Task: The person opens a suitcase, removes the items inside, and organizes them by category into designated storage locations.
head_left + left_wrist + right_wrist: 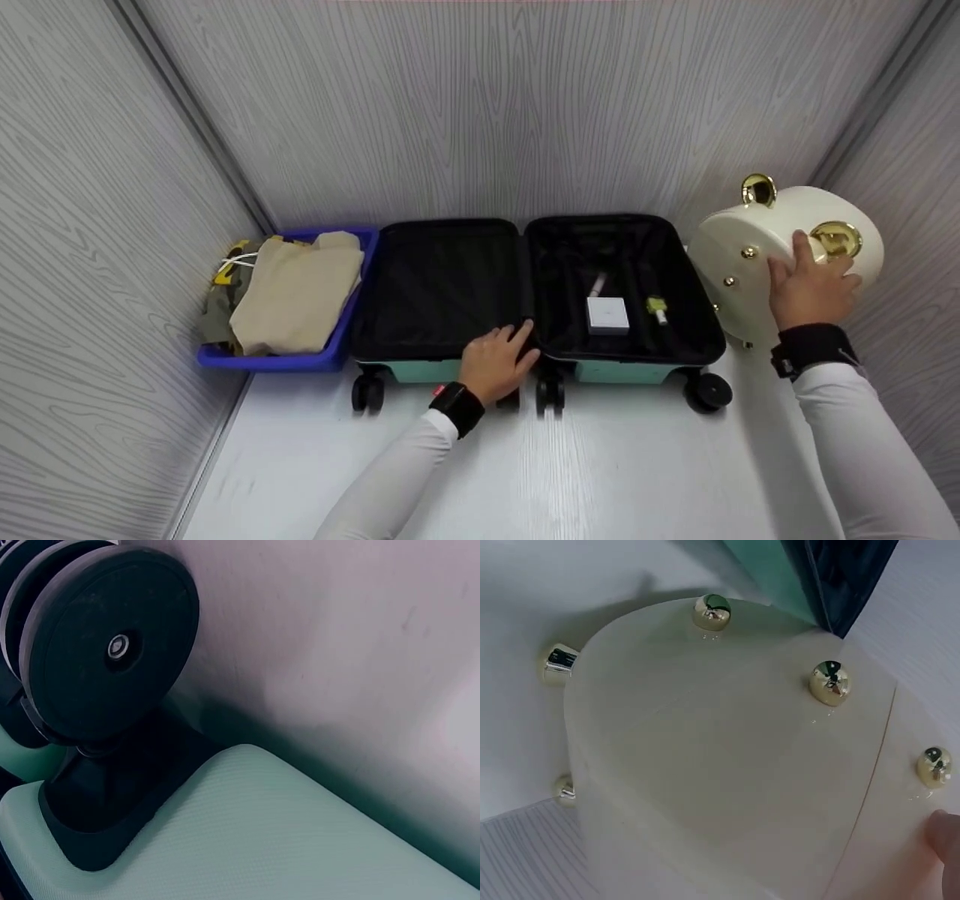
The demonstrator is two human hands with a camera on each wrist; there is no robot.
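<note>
An open mint-green suitcase (480, 371) lies flat, its two black-lined halves side by side. My left hand (491, 364) rests at the near edge beside the hinge, its fingers extended; the left wrist view shows only a black wheel (120, 649) and the mint shell (262, 832). In the right half lie a small white box (607, 315), a white stick-like item (598, 283) and a yellow-green item with a white end (657, 307). My right hand (814, 292) rests with spread fingers on a tilted cream rounded case (739, 262) with gold fittings. A fingertip (946, 836) touches its surface.
Left of the suitcase stands a blue basket (300, 363) with a folded beige cloth (300, 292) and a camouflage-patterned cloth (221, 307). Wood-grained walls (465, 112) close in the back and sides. White tabletop (600, 472) extends in front of the suitcase.
</note>
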